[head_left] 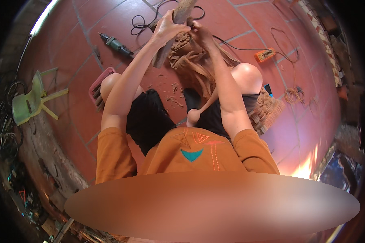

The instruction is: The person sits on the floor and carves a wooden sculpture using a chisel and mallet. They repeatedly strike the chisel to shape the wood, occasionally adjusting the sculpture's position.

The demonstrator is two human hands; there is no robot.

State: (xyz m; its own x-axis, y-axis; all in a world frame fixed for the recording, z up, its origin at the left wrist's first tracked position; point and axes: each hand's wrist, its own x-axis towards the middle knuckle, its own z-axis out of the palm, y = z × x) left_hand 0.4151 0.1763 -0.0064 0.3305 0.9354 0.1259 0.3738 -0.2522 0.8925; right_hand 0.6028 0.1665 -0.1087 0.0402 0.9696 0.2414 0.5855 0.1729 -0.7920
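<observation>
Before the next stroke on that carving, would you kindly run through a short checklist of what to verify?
1. Left hand grips the wooden mallet: ok.
2. Right hand closed around a tool at the carved wood piece: ok; tool tip hidden, cannot tell.
3. Carving steadied between the knees: cannot tell.
4. Green power tool lies apart on the floor: ok.
5. Black cable loops close behind the hands: not ok.
6. Wood chips litter the tiles near the legs: not ok.

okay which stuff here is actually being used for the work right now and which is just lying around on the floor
In use: wooden mallet gripped by the left hand; carved wood piece under the right hand.

Lying about: green power tool, orange power strip, green plastic chair, coiled cable.
</observation>
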